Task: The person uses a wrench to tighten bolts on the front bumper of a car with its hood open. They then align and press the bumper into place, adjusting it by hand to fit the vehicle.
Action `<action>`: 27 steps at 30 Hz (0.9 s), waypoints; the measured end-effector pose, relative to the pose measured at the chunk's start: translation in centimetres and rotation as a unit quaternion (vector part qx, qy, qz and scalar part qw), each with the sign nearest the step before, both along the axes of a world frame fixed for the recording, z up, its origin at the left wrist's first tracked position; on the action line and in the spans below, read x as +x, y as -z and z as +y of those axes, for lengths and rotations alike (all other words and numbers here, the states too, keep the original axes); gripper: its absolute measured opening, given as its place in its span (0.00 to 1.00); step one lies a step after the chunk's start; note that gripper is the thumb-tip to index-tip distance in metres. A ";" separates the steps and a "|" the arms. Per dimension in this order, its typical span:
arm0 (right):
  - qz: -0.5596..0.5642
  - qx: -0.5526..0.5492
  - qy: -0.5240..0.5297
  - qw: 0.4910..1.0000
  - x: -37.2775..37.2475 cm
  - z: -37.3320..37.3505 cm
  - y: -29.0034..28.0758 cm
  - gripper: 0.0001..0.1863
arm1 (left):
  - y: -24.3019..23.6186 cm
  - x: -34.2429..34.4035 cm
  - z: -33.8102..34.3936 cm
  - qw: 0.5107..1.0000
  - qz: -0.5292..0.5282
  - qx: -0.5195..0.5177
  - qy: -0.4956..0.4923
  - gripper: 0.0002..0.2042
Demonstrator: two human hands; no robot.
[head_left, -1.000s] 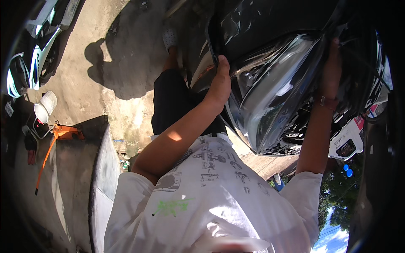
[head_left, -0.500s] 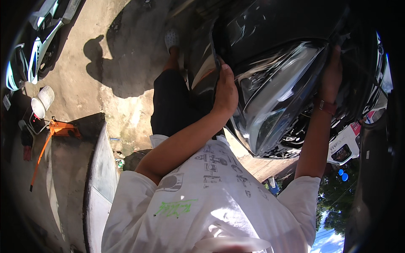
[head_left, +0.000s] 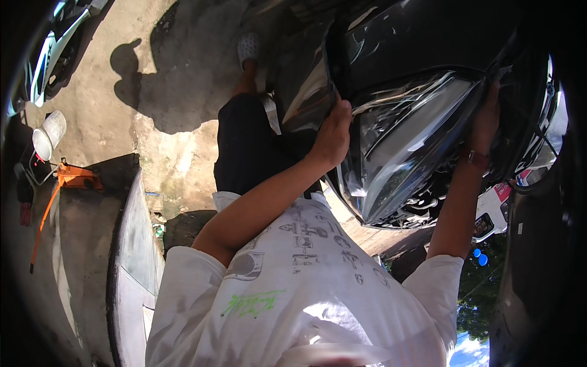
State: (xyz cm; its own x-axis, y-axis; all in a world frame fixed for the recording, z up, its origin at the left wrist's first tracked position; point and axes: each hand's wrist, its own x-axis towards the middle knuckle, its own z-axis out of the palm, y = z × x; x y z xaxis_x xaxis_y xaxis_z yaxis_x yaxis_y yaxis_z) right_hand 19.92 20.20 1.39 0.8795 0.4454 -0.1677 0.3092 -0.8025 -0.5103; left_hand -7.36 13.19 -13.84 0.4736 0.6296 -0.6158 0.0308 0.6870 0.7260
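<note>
A car headlight (head_left: 422, 125) with a clear, glossy lens lies between my two hands, set among dark car body parts. My left hand (head_left: 333, 136) is closed round the edge of a glossy dark body panel (head_left: 310, 95) just left of the lens. Its thumb points up along that edge, and the other fingers are mostly hidden. On the far side of the headlight, my right hand (head_left: 487, 119) reaches into shadow beside its right edge. A dark red band circles that wrist. The right fingertips are hidden in the dark, so their grip cannot be made out.
Dark mechanical parts (head_left: 422, 202) show below the headlight. To the left stand an orange floor jack (head_left: 79, 177) with a long handle, a white bucket (head_left: 50, 134) and a pale, curved-edged panel (head_left: 136, 257). Part of a motorbike (head_left: 58, 49) shows at the upper left.
The view has shifted a little. My left hand appears slightly lower and further right, still at the panel edge. My right hand stays beside the headlight.
</note>
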 end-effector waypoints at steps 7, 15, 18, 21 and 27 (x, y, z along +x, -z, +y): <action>-0.029 -0.043 0.012 0.999 1.3 -0.4 0.2 0.44 | -0.1 1.0 -0.6 0.991 0.095 -0.088 0.020 0.32; -0.003 -0.025 0.026 0.999 0.8 -0.6 0.0 0.44 | 1.4 1.8 -2.2 0.989 0.141 -0.004 0.039 0.23; 0.021 -0.011 0.033 0.999 0.3 -0.1 -0.2 0.43 | 1.8 2.2 -2.5 0.986 0.138 -0.077 0.049 0.23; 0.084 0.018 0.039 0.996 0.3 -0.1 -0.5 0.42 | 1.6 2.4 -2.1 0.984 0.166 -0.058 0.024 0.25; 0.053 0.031 -0.007 0.998 1.0 -2.4 -0.4 0.43 | 0.2 1.5 0.0 0.956 0.095 -0.274 0.035 0.33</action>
State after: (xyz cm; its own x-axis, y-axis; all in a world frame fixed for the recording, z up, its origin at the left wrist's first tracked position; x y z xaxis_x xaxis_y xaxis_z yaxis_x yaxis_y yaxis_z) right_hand 20.94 17.80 1.79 0.8520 0.4698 -0.2310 0.2615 -0.7641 -0.5897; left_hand -5.81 13.23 -14.04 0.3499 0.1587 -0.9232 0.1865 0.9540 0.2347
